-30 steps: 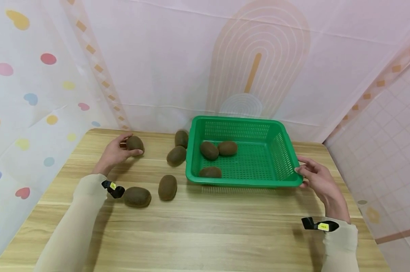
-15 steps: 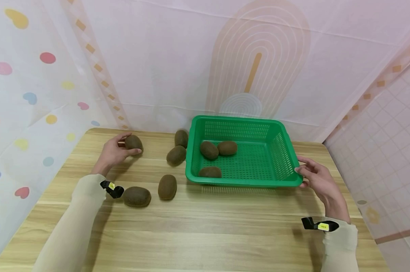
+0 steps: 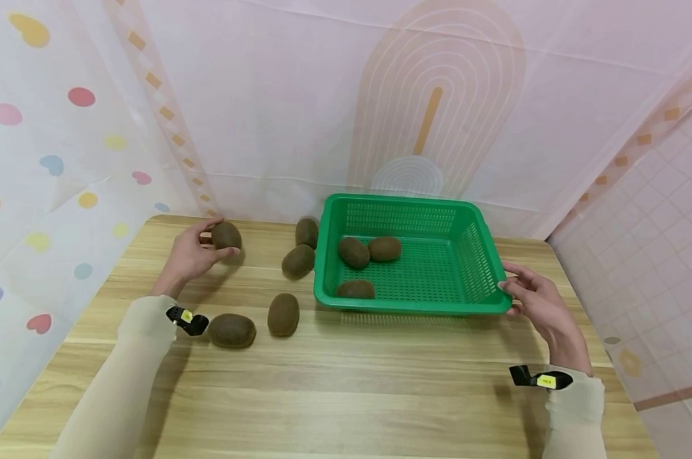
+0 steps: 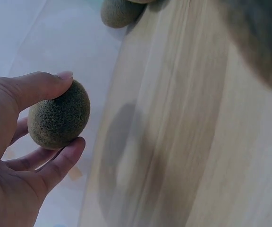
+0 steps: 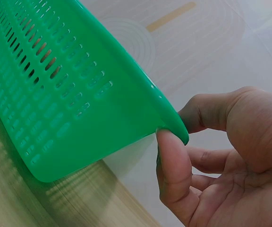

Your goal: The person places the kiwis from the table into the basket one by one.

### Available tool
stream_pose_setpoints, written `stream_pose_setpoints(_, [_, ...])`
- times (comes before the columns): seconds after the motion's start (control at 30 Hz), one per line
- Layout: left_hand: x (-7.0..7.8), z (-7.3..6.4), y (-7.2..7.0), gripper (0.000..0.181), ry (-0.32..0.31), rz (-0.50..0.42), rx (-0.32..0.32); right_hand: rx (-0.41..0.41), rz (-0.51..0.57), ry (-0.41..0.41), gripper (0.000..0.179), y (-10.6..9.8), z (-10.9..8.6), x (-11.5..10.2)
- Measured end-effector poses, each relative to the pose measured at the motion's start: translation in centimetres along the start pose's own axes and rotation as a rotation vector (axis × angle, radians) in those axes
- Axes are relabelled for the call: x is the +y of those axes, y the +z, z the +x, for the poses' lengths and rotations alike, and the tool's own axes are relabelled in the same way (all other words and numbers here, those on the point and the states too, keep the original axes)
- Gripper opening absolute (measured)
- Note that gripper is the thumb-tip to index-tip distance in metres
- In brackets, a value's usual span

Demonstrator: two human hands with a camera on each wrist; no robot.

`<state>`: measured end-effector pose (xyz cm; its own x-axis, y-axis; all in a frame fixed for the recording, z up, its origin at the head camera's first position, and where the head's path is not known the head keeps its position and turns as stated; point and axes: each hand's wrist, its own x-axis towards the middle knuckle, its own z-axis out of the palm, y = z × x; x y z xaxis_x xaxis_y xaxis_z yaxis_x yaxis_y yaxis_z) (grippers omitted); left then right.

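Worktop (image 3: 380,389) bears green basket (image 3: 409,306) right of centre, right hand (image 3: 536,298) pinching its right rim toward the near corner, left hand (image 3: 191,254) gripping one kiwi (image 3: 227,235) at far left, three kiwis (image 3: 385,249) in basket, four loose kiwis (image 3: 283,315) left of it.

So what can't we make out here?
- Head: nearest kiwifruit in the green basket, lower part behind the basket's front wall.
- Head: print on right yellow label, too small.
- Left wrist: brown shape, upper right, blurred, cut off by edge.
- Right wrist: basket contents, mostly hidden by its wall.
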<state>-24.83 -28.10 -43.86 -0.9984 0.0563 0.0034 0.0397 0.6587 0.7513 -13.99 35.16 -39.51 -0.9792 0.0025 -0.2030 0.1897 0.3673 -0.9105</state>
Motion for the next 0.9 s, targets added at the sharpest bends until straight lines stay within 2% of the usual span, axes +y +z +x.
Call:
stream_pose_setpoints(0.2, [1.1, -0.7, 0.4, 0.081, 0.048, -0.028, 0.054, -0.003, 0.000, 0.000, 0.059, 0.0, 0.0, 0.1])
stream_pose_setpoints(0.5, [2.8, -1.4, 1.7, 0.076, 0.135, -0.089, 0.152, -0.004, 0.002, -0.004, 0.059, 0.0, 0.0, 0.2])
stream_pose_setpoints(0.7, [4.0, -1.7, 2.5, 0.077, 0.183, -0.161, 0.160, -0.001, 0.001, -0.002, 0.059, 0.0, 0.0, 0.1])
stream_pose_setpoints(0.9, [5.5, -2.0, 3.0, 0.078, 0.189, -0.239, 0.161, -0.004, 0.006, -0.001, 0.058, 0.0, 0.0, 0.1])
